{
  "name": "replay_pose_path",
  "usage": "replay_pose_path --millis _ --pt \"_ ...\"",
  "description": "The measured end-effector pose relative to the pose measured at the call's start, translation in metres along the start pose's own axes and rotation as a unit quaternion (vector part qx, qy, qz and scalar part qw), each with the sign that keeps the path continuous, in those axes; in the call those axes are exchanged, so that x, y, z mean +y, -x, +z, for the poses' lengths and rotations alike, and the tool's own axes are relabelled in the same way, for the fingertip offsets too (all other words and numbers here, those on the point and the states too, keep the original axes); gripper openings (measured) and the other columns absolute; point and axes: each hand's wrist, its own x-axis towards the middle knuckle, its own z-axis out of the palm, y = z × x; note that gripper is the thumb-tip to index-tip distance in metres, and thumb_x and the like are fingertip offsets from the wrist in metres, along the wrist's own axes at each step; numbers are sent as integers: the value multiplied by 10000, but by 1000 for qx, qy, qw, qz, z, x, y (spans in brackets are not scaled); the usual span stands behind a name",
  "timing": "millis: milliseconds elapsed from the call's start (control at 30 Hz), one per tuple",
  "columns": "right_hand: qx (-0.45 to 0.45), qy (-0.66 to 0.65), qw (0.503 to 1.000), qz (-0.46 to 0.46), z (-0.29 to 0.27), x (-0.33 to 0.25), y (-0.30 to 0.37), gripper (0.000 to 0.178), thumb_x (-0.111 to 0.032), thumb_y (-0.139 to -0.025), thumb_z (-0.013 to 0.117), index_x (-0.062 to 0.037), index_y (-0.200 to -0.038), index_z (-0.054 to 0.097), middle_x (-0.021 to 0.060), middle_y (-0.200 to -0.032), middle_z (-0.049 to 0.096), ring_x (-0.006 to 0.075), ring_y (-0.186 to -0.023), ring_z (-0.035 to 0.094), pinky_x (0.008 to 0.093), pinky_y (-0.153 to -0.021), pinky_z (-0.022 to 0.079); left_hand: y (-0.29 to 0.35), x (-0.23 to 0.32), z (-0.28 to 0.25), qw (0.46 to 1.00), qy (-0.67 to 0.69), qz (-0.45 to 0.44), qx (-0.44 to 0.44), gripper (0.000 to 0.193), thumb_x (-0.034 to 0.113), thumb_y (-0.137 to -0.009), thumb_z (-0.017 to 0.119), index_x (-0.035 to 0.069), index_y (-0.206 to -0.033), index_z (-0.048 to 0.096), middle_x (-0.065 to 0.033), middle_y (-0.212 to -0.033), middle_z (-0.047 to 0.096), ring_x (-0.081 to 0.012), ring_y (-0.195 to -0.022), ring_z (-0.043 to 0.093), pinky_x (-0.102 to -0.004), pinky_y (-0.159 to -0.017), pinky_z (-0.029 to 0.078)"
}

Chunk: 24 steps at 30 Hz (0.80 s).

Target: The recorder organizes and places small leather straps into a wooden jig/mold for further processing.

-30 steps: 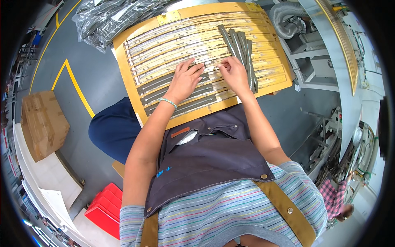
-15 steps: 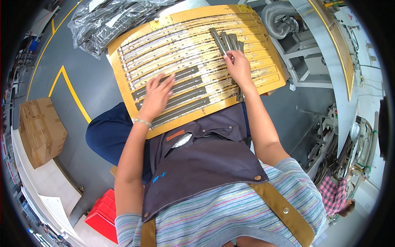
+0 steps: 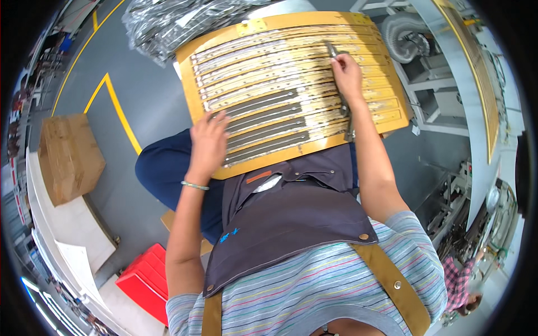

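A yellow slotted board lies tilted across my lap. Several dark grey strips that look like zippers lie side by side in its lower left slots. My left hand rests at their left ends with its fingers stretched out flat, somewhat blurred. Over the right half of the board, my right hand is closed on a bundle of the same zippers. Their ends stick out above the fingers and hang below toward the board's near edge; the hand hides their middle.
Clear plastic bags of dark goods lie beyond the board's far left corner. A cardboard box and a red bin stand to the left. At the right are a ribbed hose, a white frame and another person.
My left hand has slid left to the ends of the zippers in the slots. The zippers in my right hand, fanned before, now look bunched together. The whole view has shifted slightly.
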Motion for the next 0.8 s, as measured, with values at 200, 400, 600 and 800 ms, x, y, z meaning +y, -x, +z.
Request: replay_pose_path --millis 200,400,600,800 --pt "-436 -144 888 -28 -34 -140 67 99 -80 -948 692 10 -973 658 28 -852 660 101 -794 597 288 -733 508 -28 107 -15 970 214 72 96 532 156 -943 694 53 -1443 542 -160 -1474 549 -354 -1414 447 -472 -1148 356" --pt "-462 -173 859 -138 -18 -169 108 174 -116 -885 744 -35 -1021 673 119 -807 681 229 -710 631 353 -674 504 -19 81 5 829 535 -99 -125 342 176 -973 722 -5 -1244 616 -84 -1030 694 -153 -972 668 -330 -877 539" --pt "-540 -117 833 -23 -34 -144 101 173 -80 -864 776 7 -992 698 79 -776 651 161 -701 572 313 -682 479 17 29 2 781 578 -161 -172 87 59 -961 718 8 -980 650 -18 -909 684 -81 -854 654 -250 -772 540" --pt "-474 -167 860 90 -22 -100 94 154 -136 -944 737 8 -981 697 -15 -774 625 76 -720 529 266 -665 457 18 -21 4 802 540 -251 -46 81 44 -930 739 -6 -958 680 -17 -872 718 -63 -801 629 -237 -733 515"
